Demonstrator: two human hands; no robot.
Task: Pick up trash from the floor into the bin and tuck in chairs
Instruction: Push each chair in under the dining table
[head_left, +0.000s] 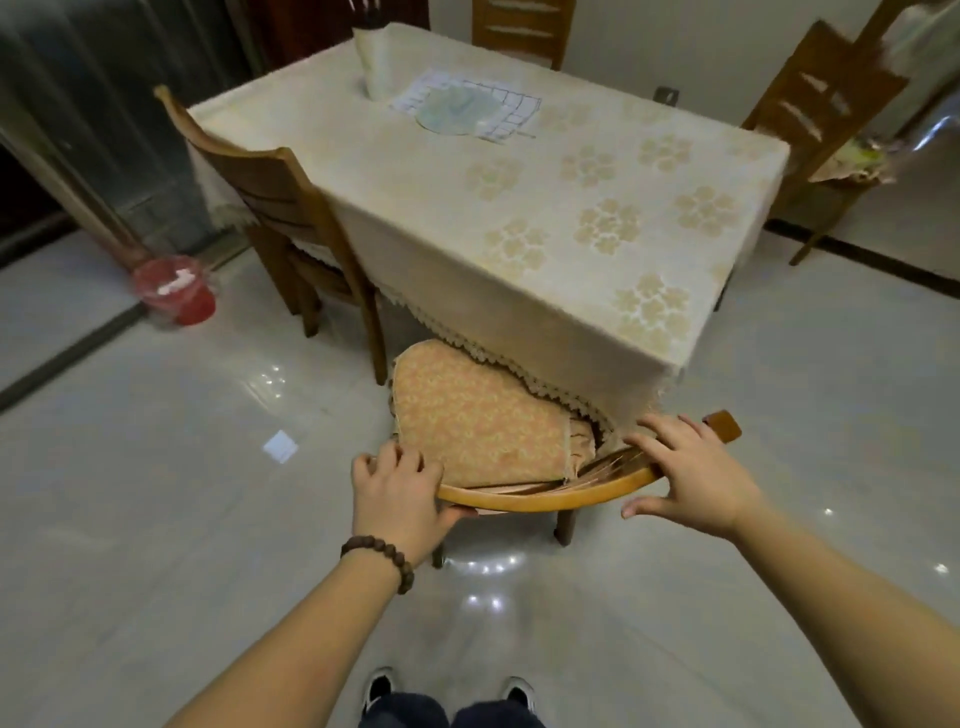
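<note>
At the table's near end I have both hands on the wooden chair's curved top rail (545, 496): left hand (397, 491) curled round it, right hand (685, 475) spread flat on top, to push its cushioned seat (478, 415) under the tablecloth (519, 208).

Free floor and blockers around the table (519, 171)

Bare tile is lying open left of the table out to the red bin (174, 291), with 1 white scrap (280, 446) sitting on it; the near chair (545, 488) is blocking the table's near end, its seat partly under the hanging tablecloth (545, 322), and 3 more chairs are crowding the left, far and right sides.
</note>
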